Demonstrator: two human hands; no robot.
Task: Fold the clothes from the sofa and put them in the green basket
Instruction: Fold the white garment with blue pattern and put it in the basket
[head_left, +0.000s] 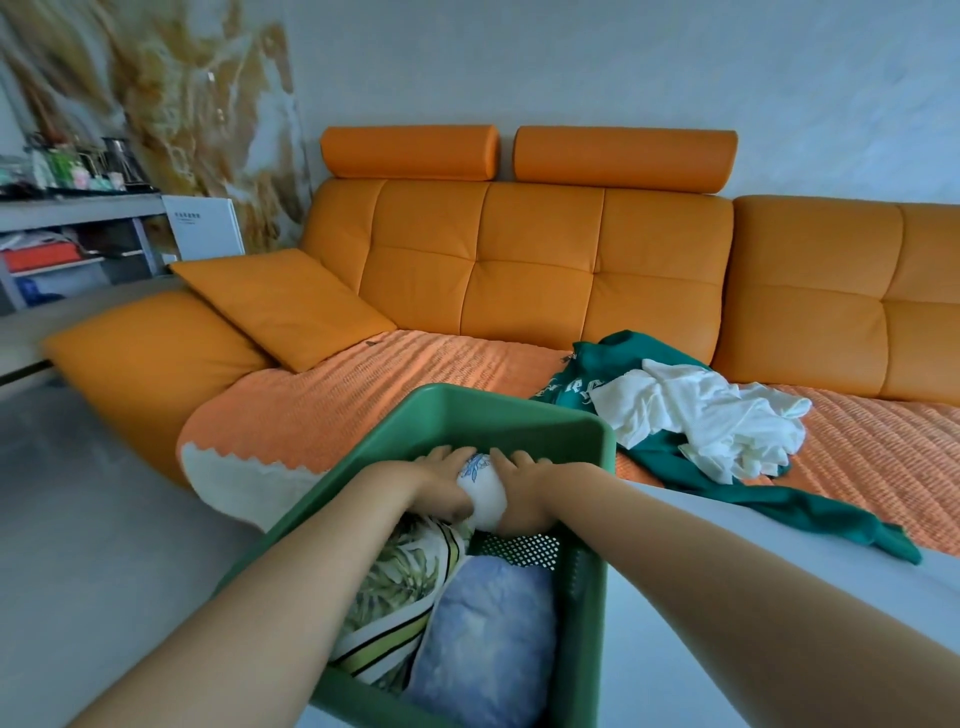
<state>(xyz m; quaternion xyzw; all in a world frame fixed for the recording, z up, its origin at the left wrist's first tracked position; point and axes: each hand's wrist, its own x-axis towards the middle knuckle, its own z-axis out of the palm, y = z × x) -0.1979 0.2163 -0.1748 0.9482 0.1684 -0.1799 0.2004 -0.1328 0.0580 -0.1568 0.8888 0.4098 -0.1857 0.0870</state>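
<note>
Both my hands are down in the basket (586, 597), at its far end. My left hand (441, 486) and right hand (525, 496) each grasp the same white roll (482, 491), a folded piece with a blue print, fingers curled over its far side and thumbs on the near side. The roll sits between my palms, against the basket's far wall.

Nearer to me in the basket lie two more folded pieces: a leaf-print one (400, 587) along the left wall and a pale blue one (488, 644) by the right wall, touching each other.

The basket stands in front of the sofa (545, 270), its far rim overlapping the seat's front edge in my view. On the seat, right of the basket, a green top (582, 376) lies unfolded, one sleeve trailing off the front edge. A crumpled white shirt (701, 415) lies on top of it. A cushion (275, 306) leans at the seat's left end.
</note>
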